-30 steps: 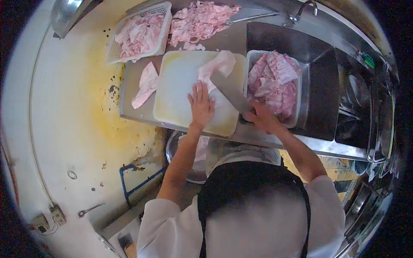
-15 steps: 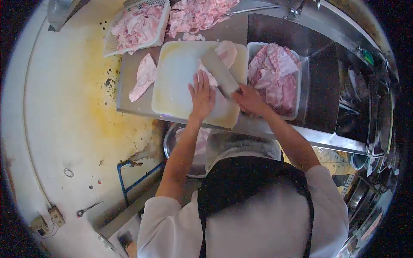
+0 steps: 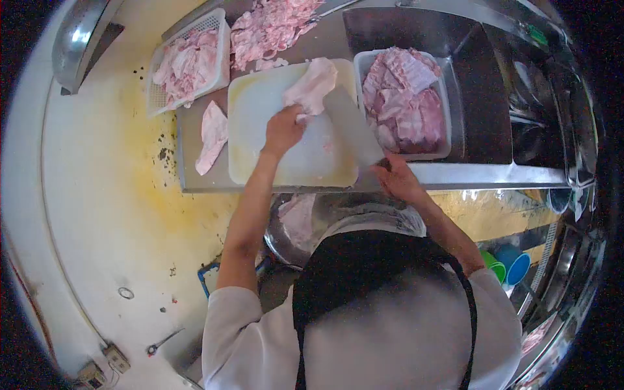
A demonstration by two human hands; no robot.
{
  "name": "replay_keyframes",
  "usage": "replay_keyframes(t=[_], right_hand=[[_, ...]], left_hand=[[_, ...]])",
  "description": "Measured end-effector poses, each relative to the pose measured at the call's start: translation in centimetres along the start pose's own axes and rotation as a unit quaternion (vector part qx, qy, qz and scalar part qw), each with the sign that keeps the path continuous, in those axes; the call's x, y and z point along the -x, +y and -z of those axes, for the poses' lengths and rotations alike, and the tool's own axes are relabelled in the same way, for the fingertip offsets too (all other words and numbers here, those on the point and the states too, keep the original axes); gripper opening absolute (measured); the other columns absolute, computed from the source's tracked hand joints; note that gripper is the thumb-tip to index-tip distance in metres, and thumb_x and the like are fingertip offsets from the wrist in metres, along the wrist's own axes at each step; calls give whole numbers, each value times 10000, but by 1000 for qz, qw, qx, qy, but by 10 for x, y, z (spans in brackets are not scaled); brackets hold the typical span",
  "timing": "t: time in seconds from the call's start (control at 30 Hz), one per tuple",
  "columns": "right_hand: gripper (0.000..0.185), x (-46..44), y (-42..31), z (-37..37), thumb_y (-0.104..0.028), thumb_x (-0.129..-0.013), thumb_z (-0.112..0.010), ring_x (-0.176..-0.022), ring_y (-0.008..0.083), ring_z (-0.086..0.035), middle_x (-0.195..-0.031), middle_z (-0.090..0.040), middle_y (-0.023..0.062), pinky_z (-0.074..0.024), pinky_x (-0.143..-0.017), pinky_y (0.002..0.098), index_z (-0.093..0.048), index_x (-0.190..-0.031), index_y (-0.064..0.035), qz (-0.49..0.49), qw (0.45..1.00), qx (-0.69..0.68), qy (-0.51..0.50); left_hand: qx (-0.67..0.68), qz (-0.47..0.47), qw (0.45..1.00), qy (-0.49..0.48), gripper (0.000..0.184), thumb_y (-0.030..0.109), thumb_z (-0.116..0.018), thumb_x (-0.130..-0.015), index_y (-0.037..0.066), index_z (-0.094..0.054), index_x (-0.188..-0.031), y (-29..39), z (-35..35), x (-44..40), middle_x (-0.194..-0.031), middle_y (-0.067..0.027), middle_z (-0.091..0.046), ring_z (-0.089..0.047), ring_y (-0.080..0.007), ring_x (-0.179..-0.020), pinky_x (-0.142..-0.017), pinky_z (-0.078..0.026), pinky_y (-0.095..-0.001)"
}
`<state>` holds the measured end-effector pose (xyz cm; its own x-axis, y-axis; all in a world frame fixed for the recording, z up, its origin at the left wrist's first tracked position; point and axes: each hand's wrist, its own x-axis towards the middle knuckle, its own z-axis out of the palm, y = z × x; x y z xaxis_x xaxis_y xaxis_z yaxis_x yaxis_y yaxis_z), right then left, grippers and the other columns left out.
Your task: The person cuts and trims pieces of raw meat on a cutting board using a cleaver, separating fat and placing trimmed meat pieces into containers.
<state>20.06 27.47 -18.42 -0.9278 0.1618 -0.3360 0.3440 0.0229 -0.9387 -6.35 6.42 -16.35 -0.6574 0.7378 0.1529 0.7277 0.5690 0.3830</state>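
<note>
My left hand (image 3: pixel 285 133) is closed on the lower end of a pale pink piece of raw meat (image 3: pixel 313 88), which lies across the upper part of a white cutting board (image 3: pixel 257 156). In my right hand (image 3: pixel 398 179) is the handle of a broad cleaver (image 3: pixel 351 123). Its wide blade slants up and left over the board's right side, with its upper end beside the meat. A few small scraps dot the board near the blade.
Left of the board lies another strip of meat (image 3: pixel 212 138). A white basket of meat (image 3: pixel 223 65) and a heap of trimmings (image 3: pixel 270 29) are behind. To the right, a white tray (image 3: pixel 448 133) holds larger cuts beside the sink (image 3: pixel 484 97). Below the counter sits a metal bowl (image 3: pixel 276 237).
My left hand has gone from lying flat on the meat to gripping its end. The cleaver has moved right and towards me, off the meat. The camera view has shifted.
</note>
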Motion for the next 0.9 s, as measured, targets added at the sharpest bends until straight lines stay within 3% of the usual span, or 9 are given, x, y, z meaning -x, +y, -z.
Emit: replay_keyframes(t=[0.1,0.2,0.27,0.4,0.5,0.57,0.6,0.8,0.9], right_hand=[[403,7,-23,-25,-225,-958,-582,-429,77,-441,-610,-479,-17,-367,-377,255,-474,-1321,-88,-61,996,-57,-21],[409,-9,-29,-42,-242,-950,-581,-445,77,-468,-639,-511,2,-383,-389,259,-479,-1300,-56,-23,999,-7,-35],[402,-39,-28,-59,-234,-952,-565,-445,88,-480,-644,-529,22,-396,-402,272,-478,-1279,-17,-11,998,-53,-32],[377,-66,-33,-86,-234,-944,-573,-430,107,-477,-620,-527,31,-402,-410,291,-501,-1224,9,18,998,4,54],[356,-24,-39,-107,-227,-937,-578,-424,116,-475,-603,-518,31,-395,-409,295,-517,-1196,9,-40,997,-39,48],[351,22,-61,-101,-224,-934,-576,-431,116,-480,-599,-518,33,-391,-409,294,-521,-1189,11,-107,985,-133,-19],[347,26,-63,-100,-231,-936,-583,-451,126,-500,-619,-528,41,-408,-420,302,-519,-1175,12,-111,987,-117,-10],[412,-11,-71,-110,-285,-930,-607,-488,145,-542,-670,-569,60,-449,-448,318,-507,-1161,41,-64,991,-100,54],[438,-30,-27,-146,-310,-921,-615,-499,150,-550,-712,-596,78,-460,-463,323,-512,-1156,46,-20,992,-50,112]], left_hand=[[152,79,983,-69,226,114,-680,-814,52,-613,-1020,-13,7,4,-729,-106,-593,-575,-207,-630,-628,-488,-352],[193,69,978,-38,164,58,-631,-783,61,-572,-937,-11,7,7,-654,-113,-571,-563,-238,-567,-581,-474,-352],[178,54,981,-49,154,50,-623,-784,53,-571,-929,-8,10,6,-660,-114,-570,-560,-220,-568,-586,-477,-345],[168,14,985,-43,127,58,-615,-800,37,-573,-917,-18,5,7,-675,-81,-577,-561,-173,-583,-593,-483,-323],[299,42,953,-36,95,70,-621,-815,26,-574,-885,-31,0,6,-696,-30,-579,-557,-129,-618,-579,-469,-301],[412,160,893,-80,97,89,-644,-814,36,-572,-853,-39,7,5,-711,-1,-571,-532,-99,-631,-568,-444,-273],[465,218,852,-104,105,98,-656,-813,41,-571,-837,-40,12,7,-718,14,-567,-520,-83,-637,-562,-431,-259],[445,157,872,-129,161,158,-685,-797,89,-540,-785,-39,20,9,-692,27,-531,-467,-66,-606,-552,-378,-241],[442,141,877,-125,161,164,-656,-806,87,-521,-765,-26,28,10,-678,22,-524,-468,-87,-596,-548,-377,-259]])
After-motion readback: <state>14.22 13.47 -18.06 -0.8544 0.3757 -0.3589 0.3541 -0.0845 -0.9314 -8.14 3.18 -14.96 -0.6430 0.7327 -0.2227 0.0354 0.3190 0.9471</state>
